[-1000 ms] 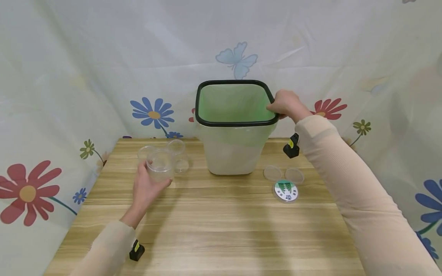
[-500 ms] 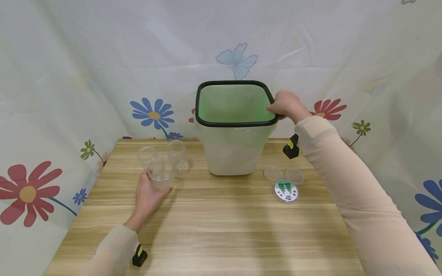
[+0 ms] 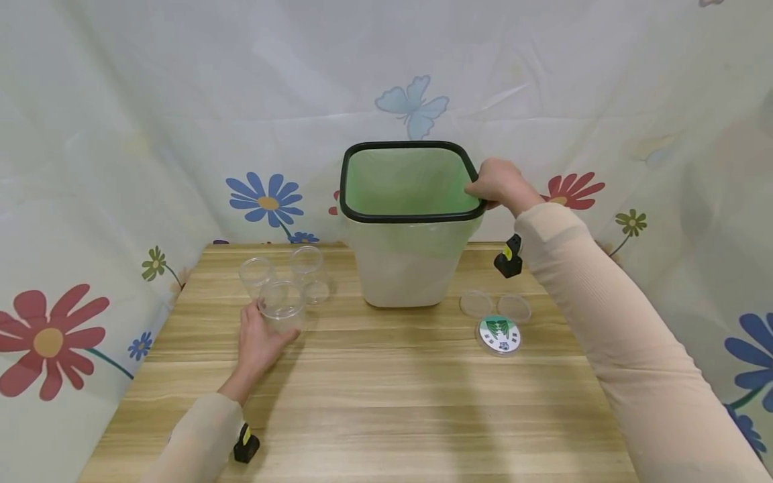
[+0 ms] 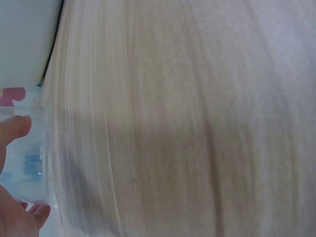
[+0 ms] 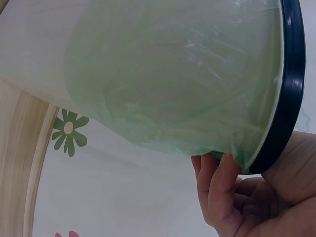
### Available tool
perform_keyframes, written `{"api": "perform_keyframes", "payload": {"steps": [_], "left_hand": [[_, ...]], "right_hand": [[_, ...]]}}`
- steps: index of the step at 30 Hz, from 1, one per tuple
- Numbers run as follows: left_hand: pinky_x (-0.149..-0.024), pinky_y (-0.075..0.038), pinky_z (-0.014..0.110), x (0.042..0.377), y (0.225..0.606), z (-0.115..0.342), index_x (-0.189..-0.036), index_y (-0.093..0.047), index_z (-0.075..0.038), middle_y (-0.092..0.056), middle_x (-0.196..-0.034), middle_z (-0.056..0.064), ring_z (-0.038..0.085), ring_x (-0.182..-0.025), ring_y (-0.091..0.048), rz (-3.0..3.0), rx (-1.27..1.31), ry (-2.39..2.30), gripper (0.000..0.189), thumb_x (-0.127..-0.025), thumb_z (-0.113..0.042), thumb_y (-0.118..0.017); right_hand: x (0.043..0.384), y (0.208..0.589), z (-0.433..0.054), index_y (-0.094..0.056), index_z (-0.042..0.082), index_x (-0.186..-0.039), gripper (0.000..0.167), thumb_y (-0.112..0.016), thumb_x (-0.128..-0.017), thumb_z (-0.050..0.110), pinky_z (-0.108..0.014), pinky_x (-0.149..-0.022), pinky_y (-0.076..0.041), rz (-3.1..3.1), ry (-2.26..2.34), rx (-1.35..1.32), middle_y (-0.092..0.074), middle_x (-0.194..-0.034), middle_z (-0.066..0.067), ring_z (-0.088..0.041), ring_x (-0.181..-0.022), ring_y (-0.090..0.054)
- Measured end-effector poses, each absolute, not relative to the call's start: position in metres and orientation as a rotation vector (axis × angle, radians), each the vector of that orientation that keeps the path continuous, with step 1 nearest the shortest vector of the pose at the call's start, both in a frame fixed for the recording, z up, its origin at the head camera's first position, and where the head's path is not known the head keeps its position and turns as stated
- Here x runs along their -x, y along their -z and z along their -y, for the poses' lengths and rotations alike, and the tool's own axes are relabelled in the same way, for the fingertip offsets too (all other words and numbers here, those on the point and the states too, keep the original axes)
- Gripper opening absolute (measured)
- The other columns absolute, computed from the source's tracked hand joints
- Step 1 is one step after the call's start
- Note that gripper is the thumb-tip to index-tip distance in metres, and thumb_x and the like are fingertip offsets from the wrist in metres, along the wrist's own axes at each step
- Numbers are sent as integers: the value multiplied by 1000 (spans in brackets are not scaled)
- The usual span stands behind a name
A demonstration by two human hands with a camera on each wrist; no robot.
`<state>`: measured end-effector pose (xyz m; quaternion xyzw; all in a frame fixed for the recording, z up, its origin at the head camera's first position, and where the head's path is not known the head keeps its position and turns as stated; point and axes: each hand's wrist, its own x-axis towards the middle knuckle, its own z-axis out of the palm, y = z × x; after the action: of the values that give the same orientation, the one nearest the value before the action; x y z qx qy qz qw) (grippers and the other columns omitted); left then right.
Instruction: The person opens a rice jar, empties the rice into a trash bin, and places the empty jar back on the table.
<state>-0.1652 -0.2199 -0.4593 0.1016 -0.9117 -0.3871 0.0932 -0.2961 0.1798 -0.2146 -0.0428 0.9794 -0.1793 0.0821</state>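
Observation:
At the table's left, my left hand point(image 3: 260, 339) holds a clear plastic cup point(image 3: 284, 312), thumb on the near side and fingers round the far side. The left wrist view shows the same cup point(image 4: 27, 168) between thumb and fingers. Two more clear cups, one at the back left point(image 3: 256, 270) and one beside it point(image 3: 306, 260), stand just behind. My right hand point(image 3: 504, 184) grips the black rim point(image 3: 413, 218) of a pale trash bin point(image 3: 404, 268) lined with a green bag point(image 3: 410, 178). In the right wrist view, its fingers point(image 5: 222, 187) curl under the rim against the bag.
Right of the bin lie two clear round lids point(image 3: 476, 304) and a round disc with a green and white label point(image 3: 500, 334). Black devices sit near each wrist, one left point(image 3: 246, 444) and one right point(image 3: 508, 258). A flowered curtain point(image 3: 181, 134) hangs behind the wooden table point(image 3: 374, 402).
My left hand has lowered the clear cup slightly and drawn it a little toward me, then stayed nearly still. The right hand keeps its grip on the bin's rim.

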Motion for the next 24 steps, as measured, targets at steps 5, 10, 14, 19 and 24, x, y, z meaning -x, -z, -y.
{"api": "perform_keyframes", "payload": {"steps": [5, 10, 14, 19, 24], "left_hand": [[-101, -32, 54, 167, 463, 221, -135, -27, 4, -34, -129, 24, 42, -118, -39, 2705, -321, 1174, 95, -62, -19, -82], [-102, -33, 52, 169, 466, 222, -133, -27, 6, -34, -128, 26, 42, -118, -38, 2711, -326, 1180, 93, -62, -19, -82], [-102, -32, 51, 169, 467, 223, -133, -26, 6, -35, -128, 26, 42, -119, -38, 2722, -316, 1177, 93, -63, -18, -82], [-105, -28, 51, 170, 466, 226, -142, -11, 3, -36, -134, 26, 42, -125, -33, 2723, -305, 1217, 106, -64, -15, -81], [-107, -24, 53, 171, 466, 227, -146, 3, -3, -35, -140, 25, 44, -129, -30, 2735, -310, 1252, 118, -65, -15, -81]], "right_hand": [[296, 215, -179, -45, 6, -63, 23, -47, -83, 17, -22, -49, -48, -2933, 534, 132, -53, -59, -4, -7, -41, -55], [297, 216, -179, -45, 6, -63, 23, -47, -83, 17, -22, -50, -48, -2935, 536, 138, -53, -59, -4, -7, -41, -55], [298, 217, -179, -45, 7, -60, 24, -47, -83, 17, -21, -49, -46, -2934, 534, 146, -53, -55, -2, -7, -41, -55], [301, 218, -180, -47, 6, -61, 23, -47, -82, 17, -20, -47, -44, -2950, 519, 161, -53, -54, -2, -6, -39, -54], [301, 217, -181, -47, 6, -61, 25, -47, -83, 18, -20, -47, -45, -2949, 527, 157, -53, -55, -2, -7, -40, -55]]}}
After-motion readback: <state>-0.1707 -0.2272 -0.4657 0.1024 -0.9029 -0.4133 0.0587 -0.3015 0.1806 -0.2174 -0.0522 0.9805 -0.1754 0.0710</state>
